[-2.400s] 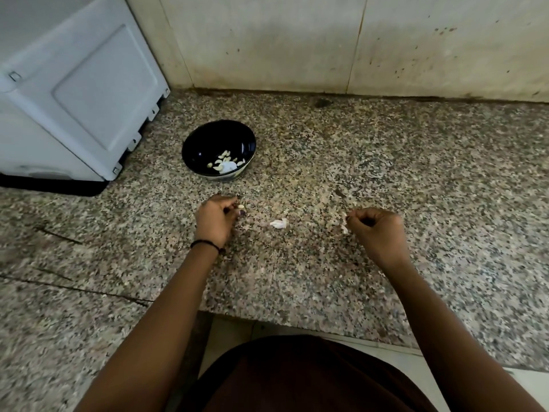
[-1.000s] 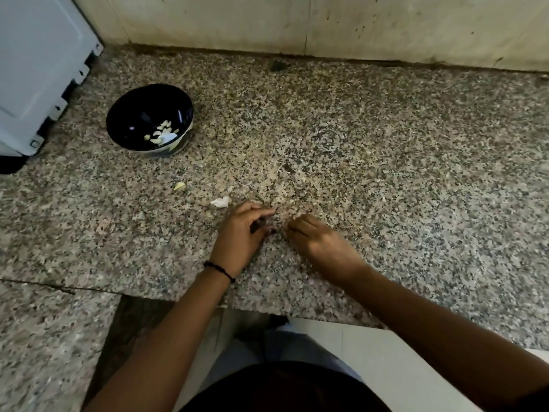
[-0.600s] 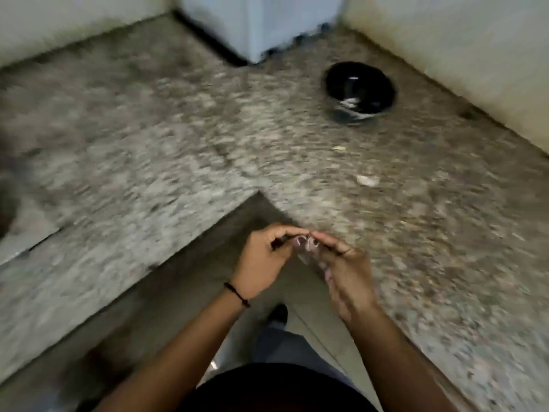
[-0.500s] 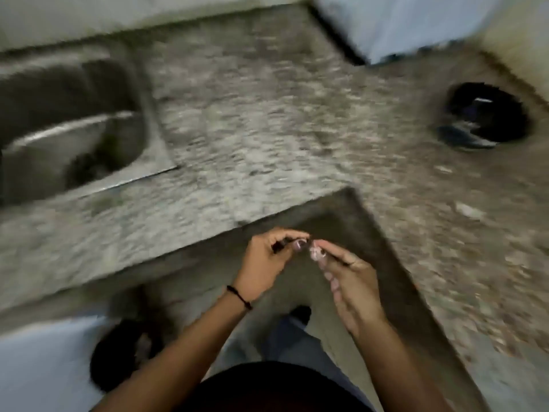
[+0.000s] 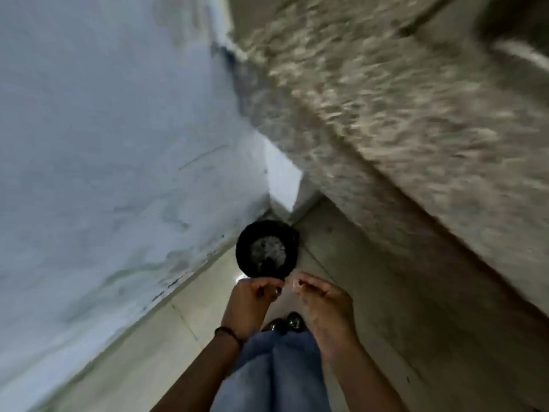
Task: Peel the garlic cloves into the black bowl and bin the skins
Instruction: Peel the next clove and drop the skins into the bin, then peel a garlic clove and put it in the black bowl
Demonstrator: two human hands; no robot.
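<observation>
A round black bin (image 5: 267, 252) with a black liner stands on the floor in the corner, with pale scraps lying at its bottom. My left hand (image 5: 252, 301) hovers just at its near rim, fingers curled and thumb pressed to the fingertips as it pinches garlic skins too small and blurred to make out. My right hand (image 5: 323, 301) is beside it, to the right of the bin, with its fingers fairly straight and nothing seen in them. The black bowl and the cloves are out of view.
The granite counter (image 5: 401, 120) juts overhead on the right, with the sink's edge (image 5: 523, 55) at the top right. A pale wall (image 5: 104, 144) fills the left. My jeans (image 5: 276, 370) and dark shoes (image 5: 286, 324) are on the tiled floor below the hands.
The view has swung from the counter and bowl down to the floor bin. Both hands came off the counter together and now hover by the bin; the right hand's fingers have spread apart.
</observation>
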